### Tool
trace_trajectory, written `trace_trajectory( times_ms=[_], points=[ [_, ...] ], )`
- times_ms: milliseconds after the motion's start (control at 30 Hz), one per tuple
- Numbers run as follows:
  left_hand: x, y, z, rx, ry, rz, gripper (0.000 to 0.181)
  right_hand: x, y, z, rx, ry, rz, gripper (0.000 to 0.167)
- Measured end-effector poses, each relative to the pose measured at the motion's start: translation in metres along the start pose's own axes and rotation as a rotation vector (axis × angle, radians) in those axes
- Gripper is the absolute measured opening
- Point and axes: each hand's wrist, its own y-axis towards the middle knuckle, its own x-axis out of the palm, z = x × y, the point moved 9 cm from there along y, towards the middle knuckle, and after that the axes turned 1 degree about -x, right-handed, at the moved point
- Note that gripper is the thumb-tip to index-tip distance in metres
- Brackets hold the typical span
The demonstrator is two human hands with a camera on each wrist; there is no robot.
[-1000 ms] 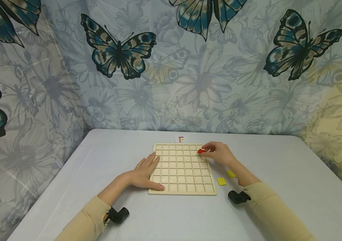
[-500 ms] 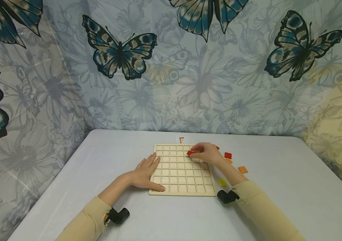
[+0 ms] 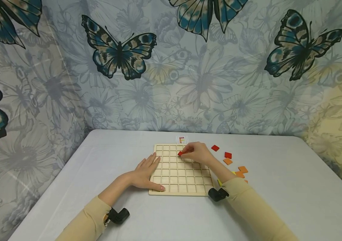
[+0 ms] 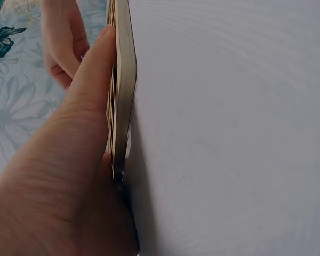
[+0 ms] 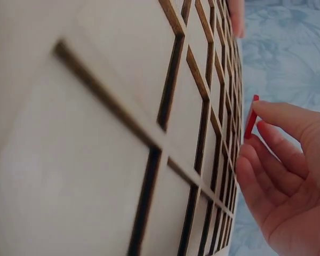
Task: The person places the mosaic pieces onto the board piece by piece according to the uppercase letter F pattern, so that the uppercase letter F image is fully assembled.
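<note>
A pale wooden grid board (image 3: pixel 174 172) lies flat on the white table. My left hand (image 3: pixel 143 172) rests on its left edge with spread, straight fingers; in the left wrist view the thumb (image 4: pixel 93 69) lies along the board's near edge. Over the far part of the board, my right hand (image 3: pixel 197 152) pinches a small red square tile (image 3: pixel 180 153) between thumb and fingers. The right wrist view shows that red tile (image 5: pixel 251 117) tilted on edge, held just above the grid. Whether it touches the board I cannot tell.
Two red tiles (image 3: pixel 215 148) and several orange tiles (image 3: pixel 227 161) lie right of the board. Yellow tiles (image 3: pixel 220 182) show partly behind the right forearm. A small printed grid card (image 3: pixel 182 139) lies behind the board. A butterfly-patterned wall covering (image 3: pixel 158 107) rises behind the table.
My right hand has moved left across the far rows of the board with the red tile, uncovering red and orange tiles on the right. The left hand stays put.
</note>
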Motion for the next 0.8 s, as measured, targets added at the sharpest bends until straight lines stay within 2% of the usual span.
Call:
trace_trajectory(
  times_ms=[233,600,800],
  points=[
    [0.001,0.000,0.000,0.022,-0.003,0.008,0.120,0.008,0.007,-0.016,-0.089,-0.014,-0.009,0.013],
    [0.002,0.002,-0.003,0.011,-0.004,-0.003,0.119,0.020,0.017,-0.031,-0.156,-0.068,-0.022,0.009],
    [0.006,0.003,-0.005,0.027,-0.004,0.006,0.122,0.022,0.017,-0.036,-0.198,-0.108,-0.019,0.009]
  ],
)
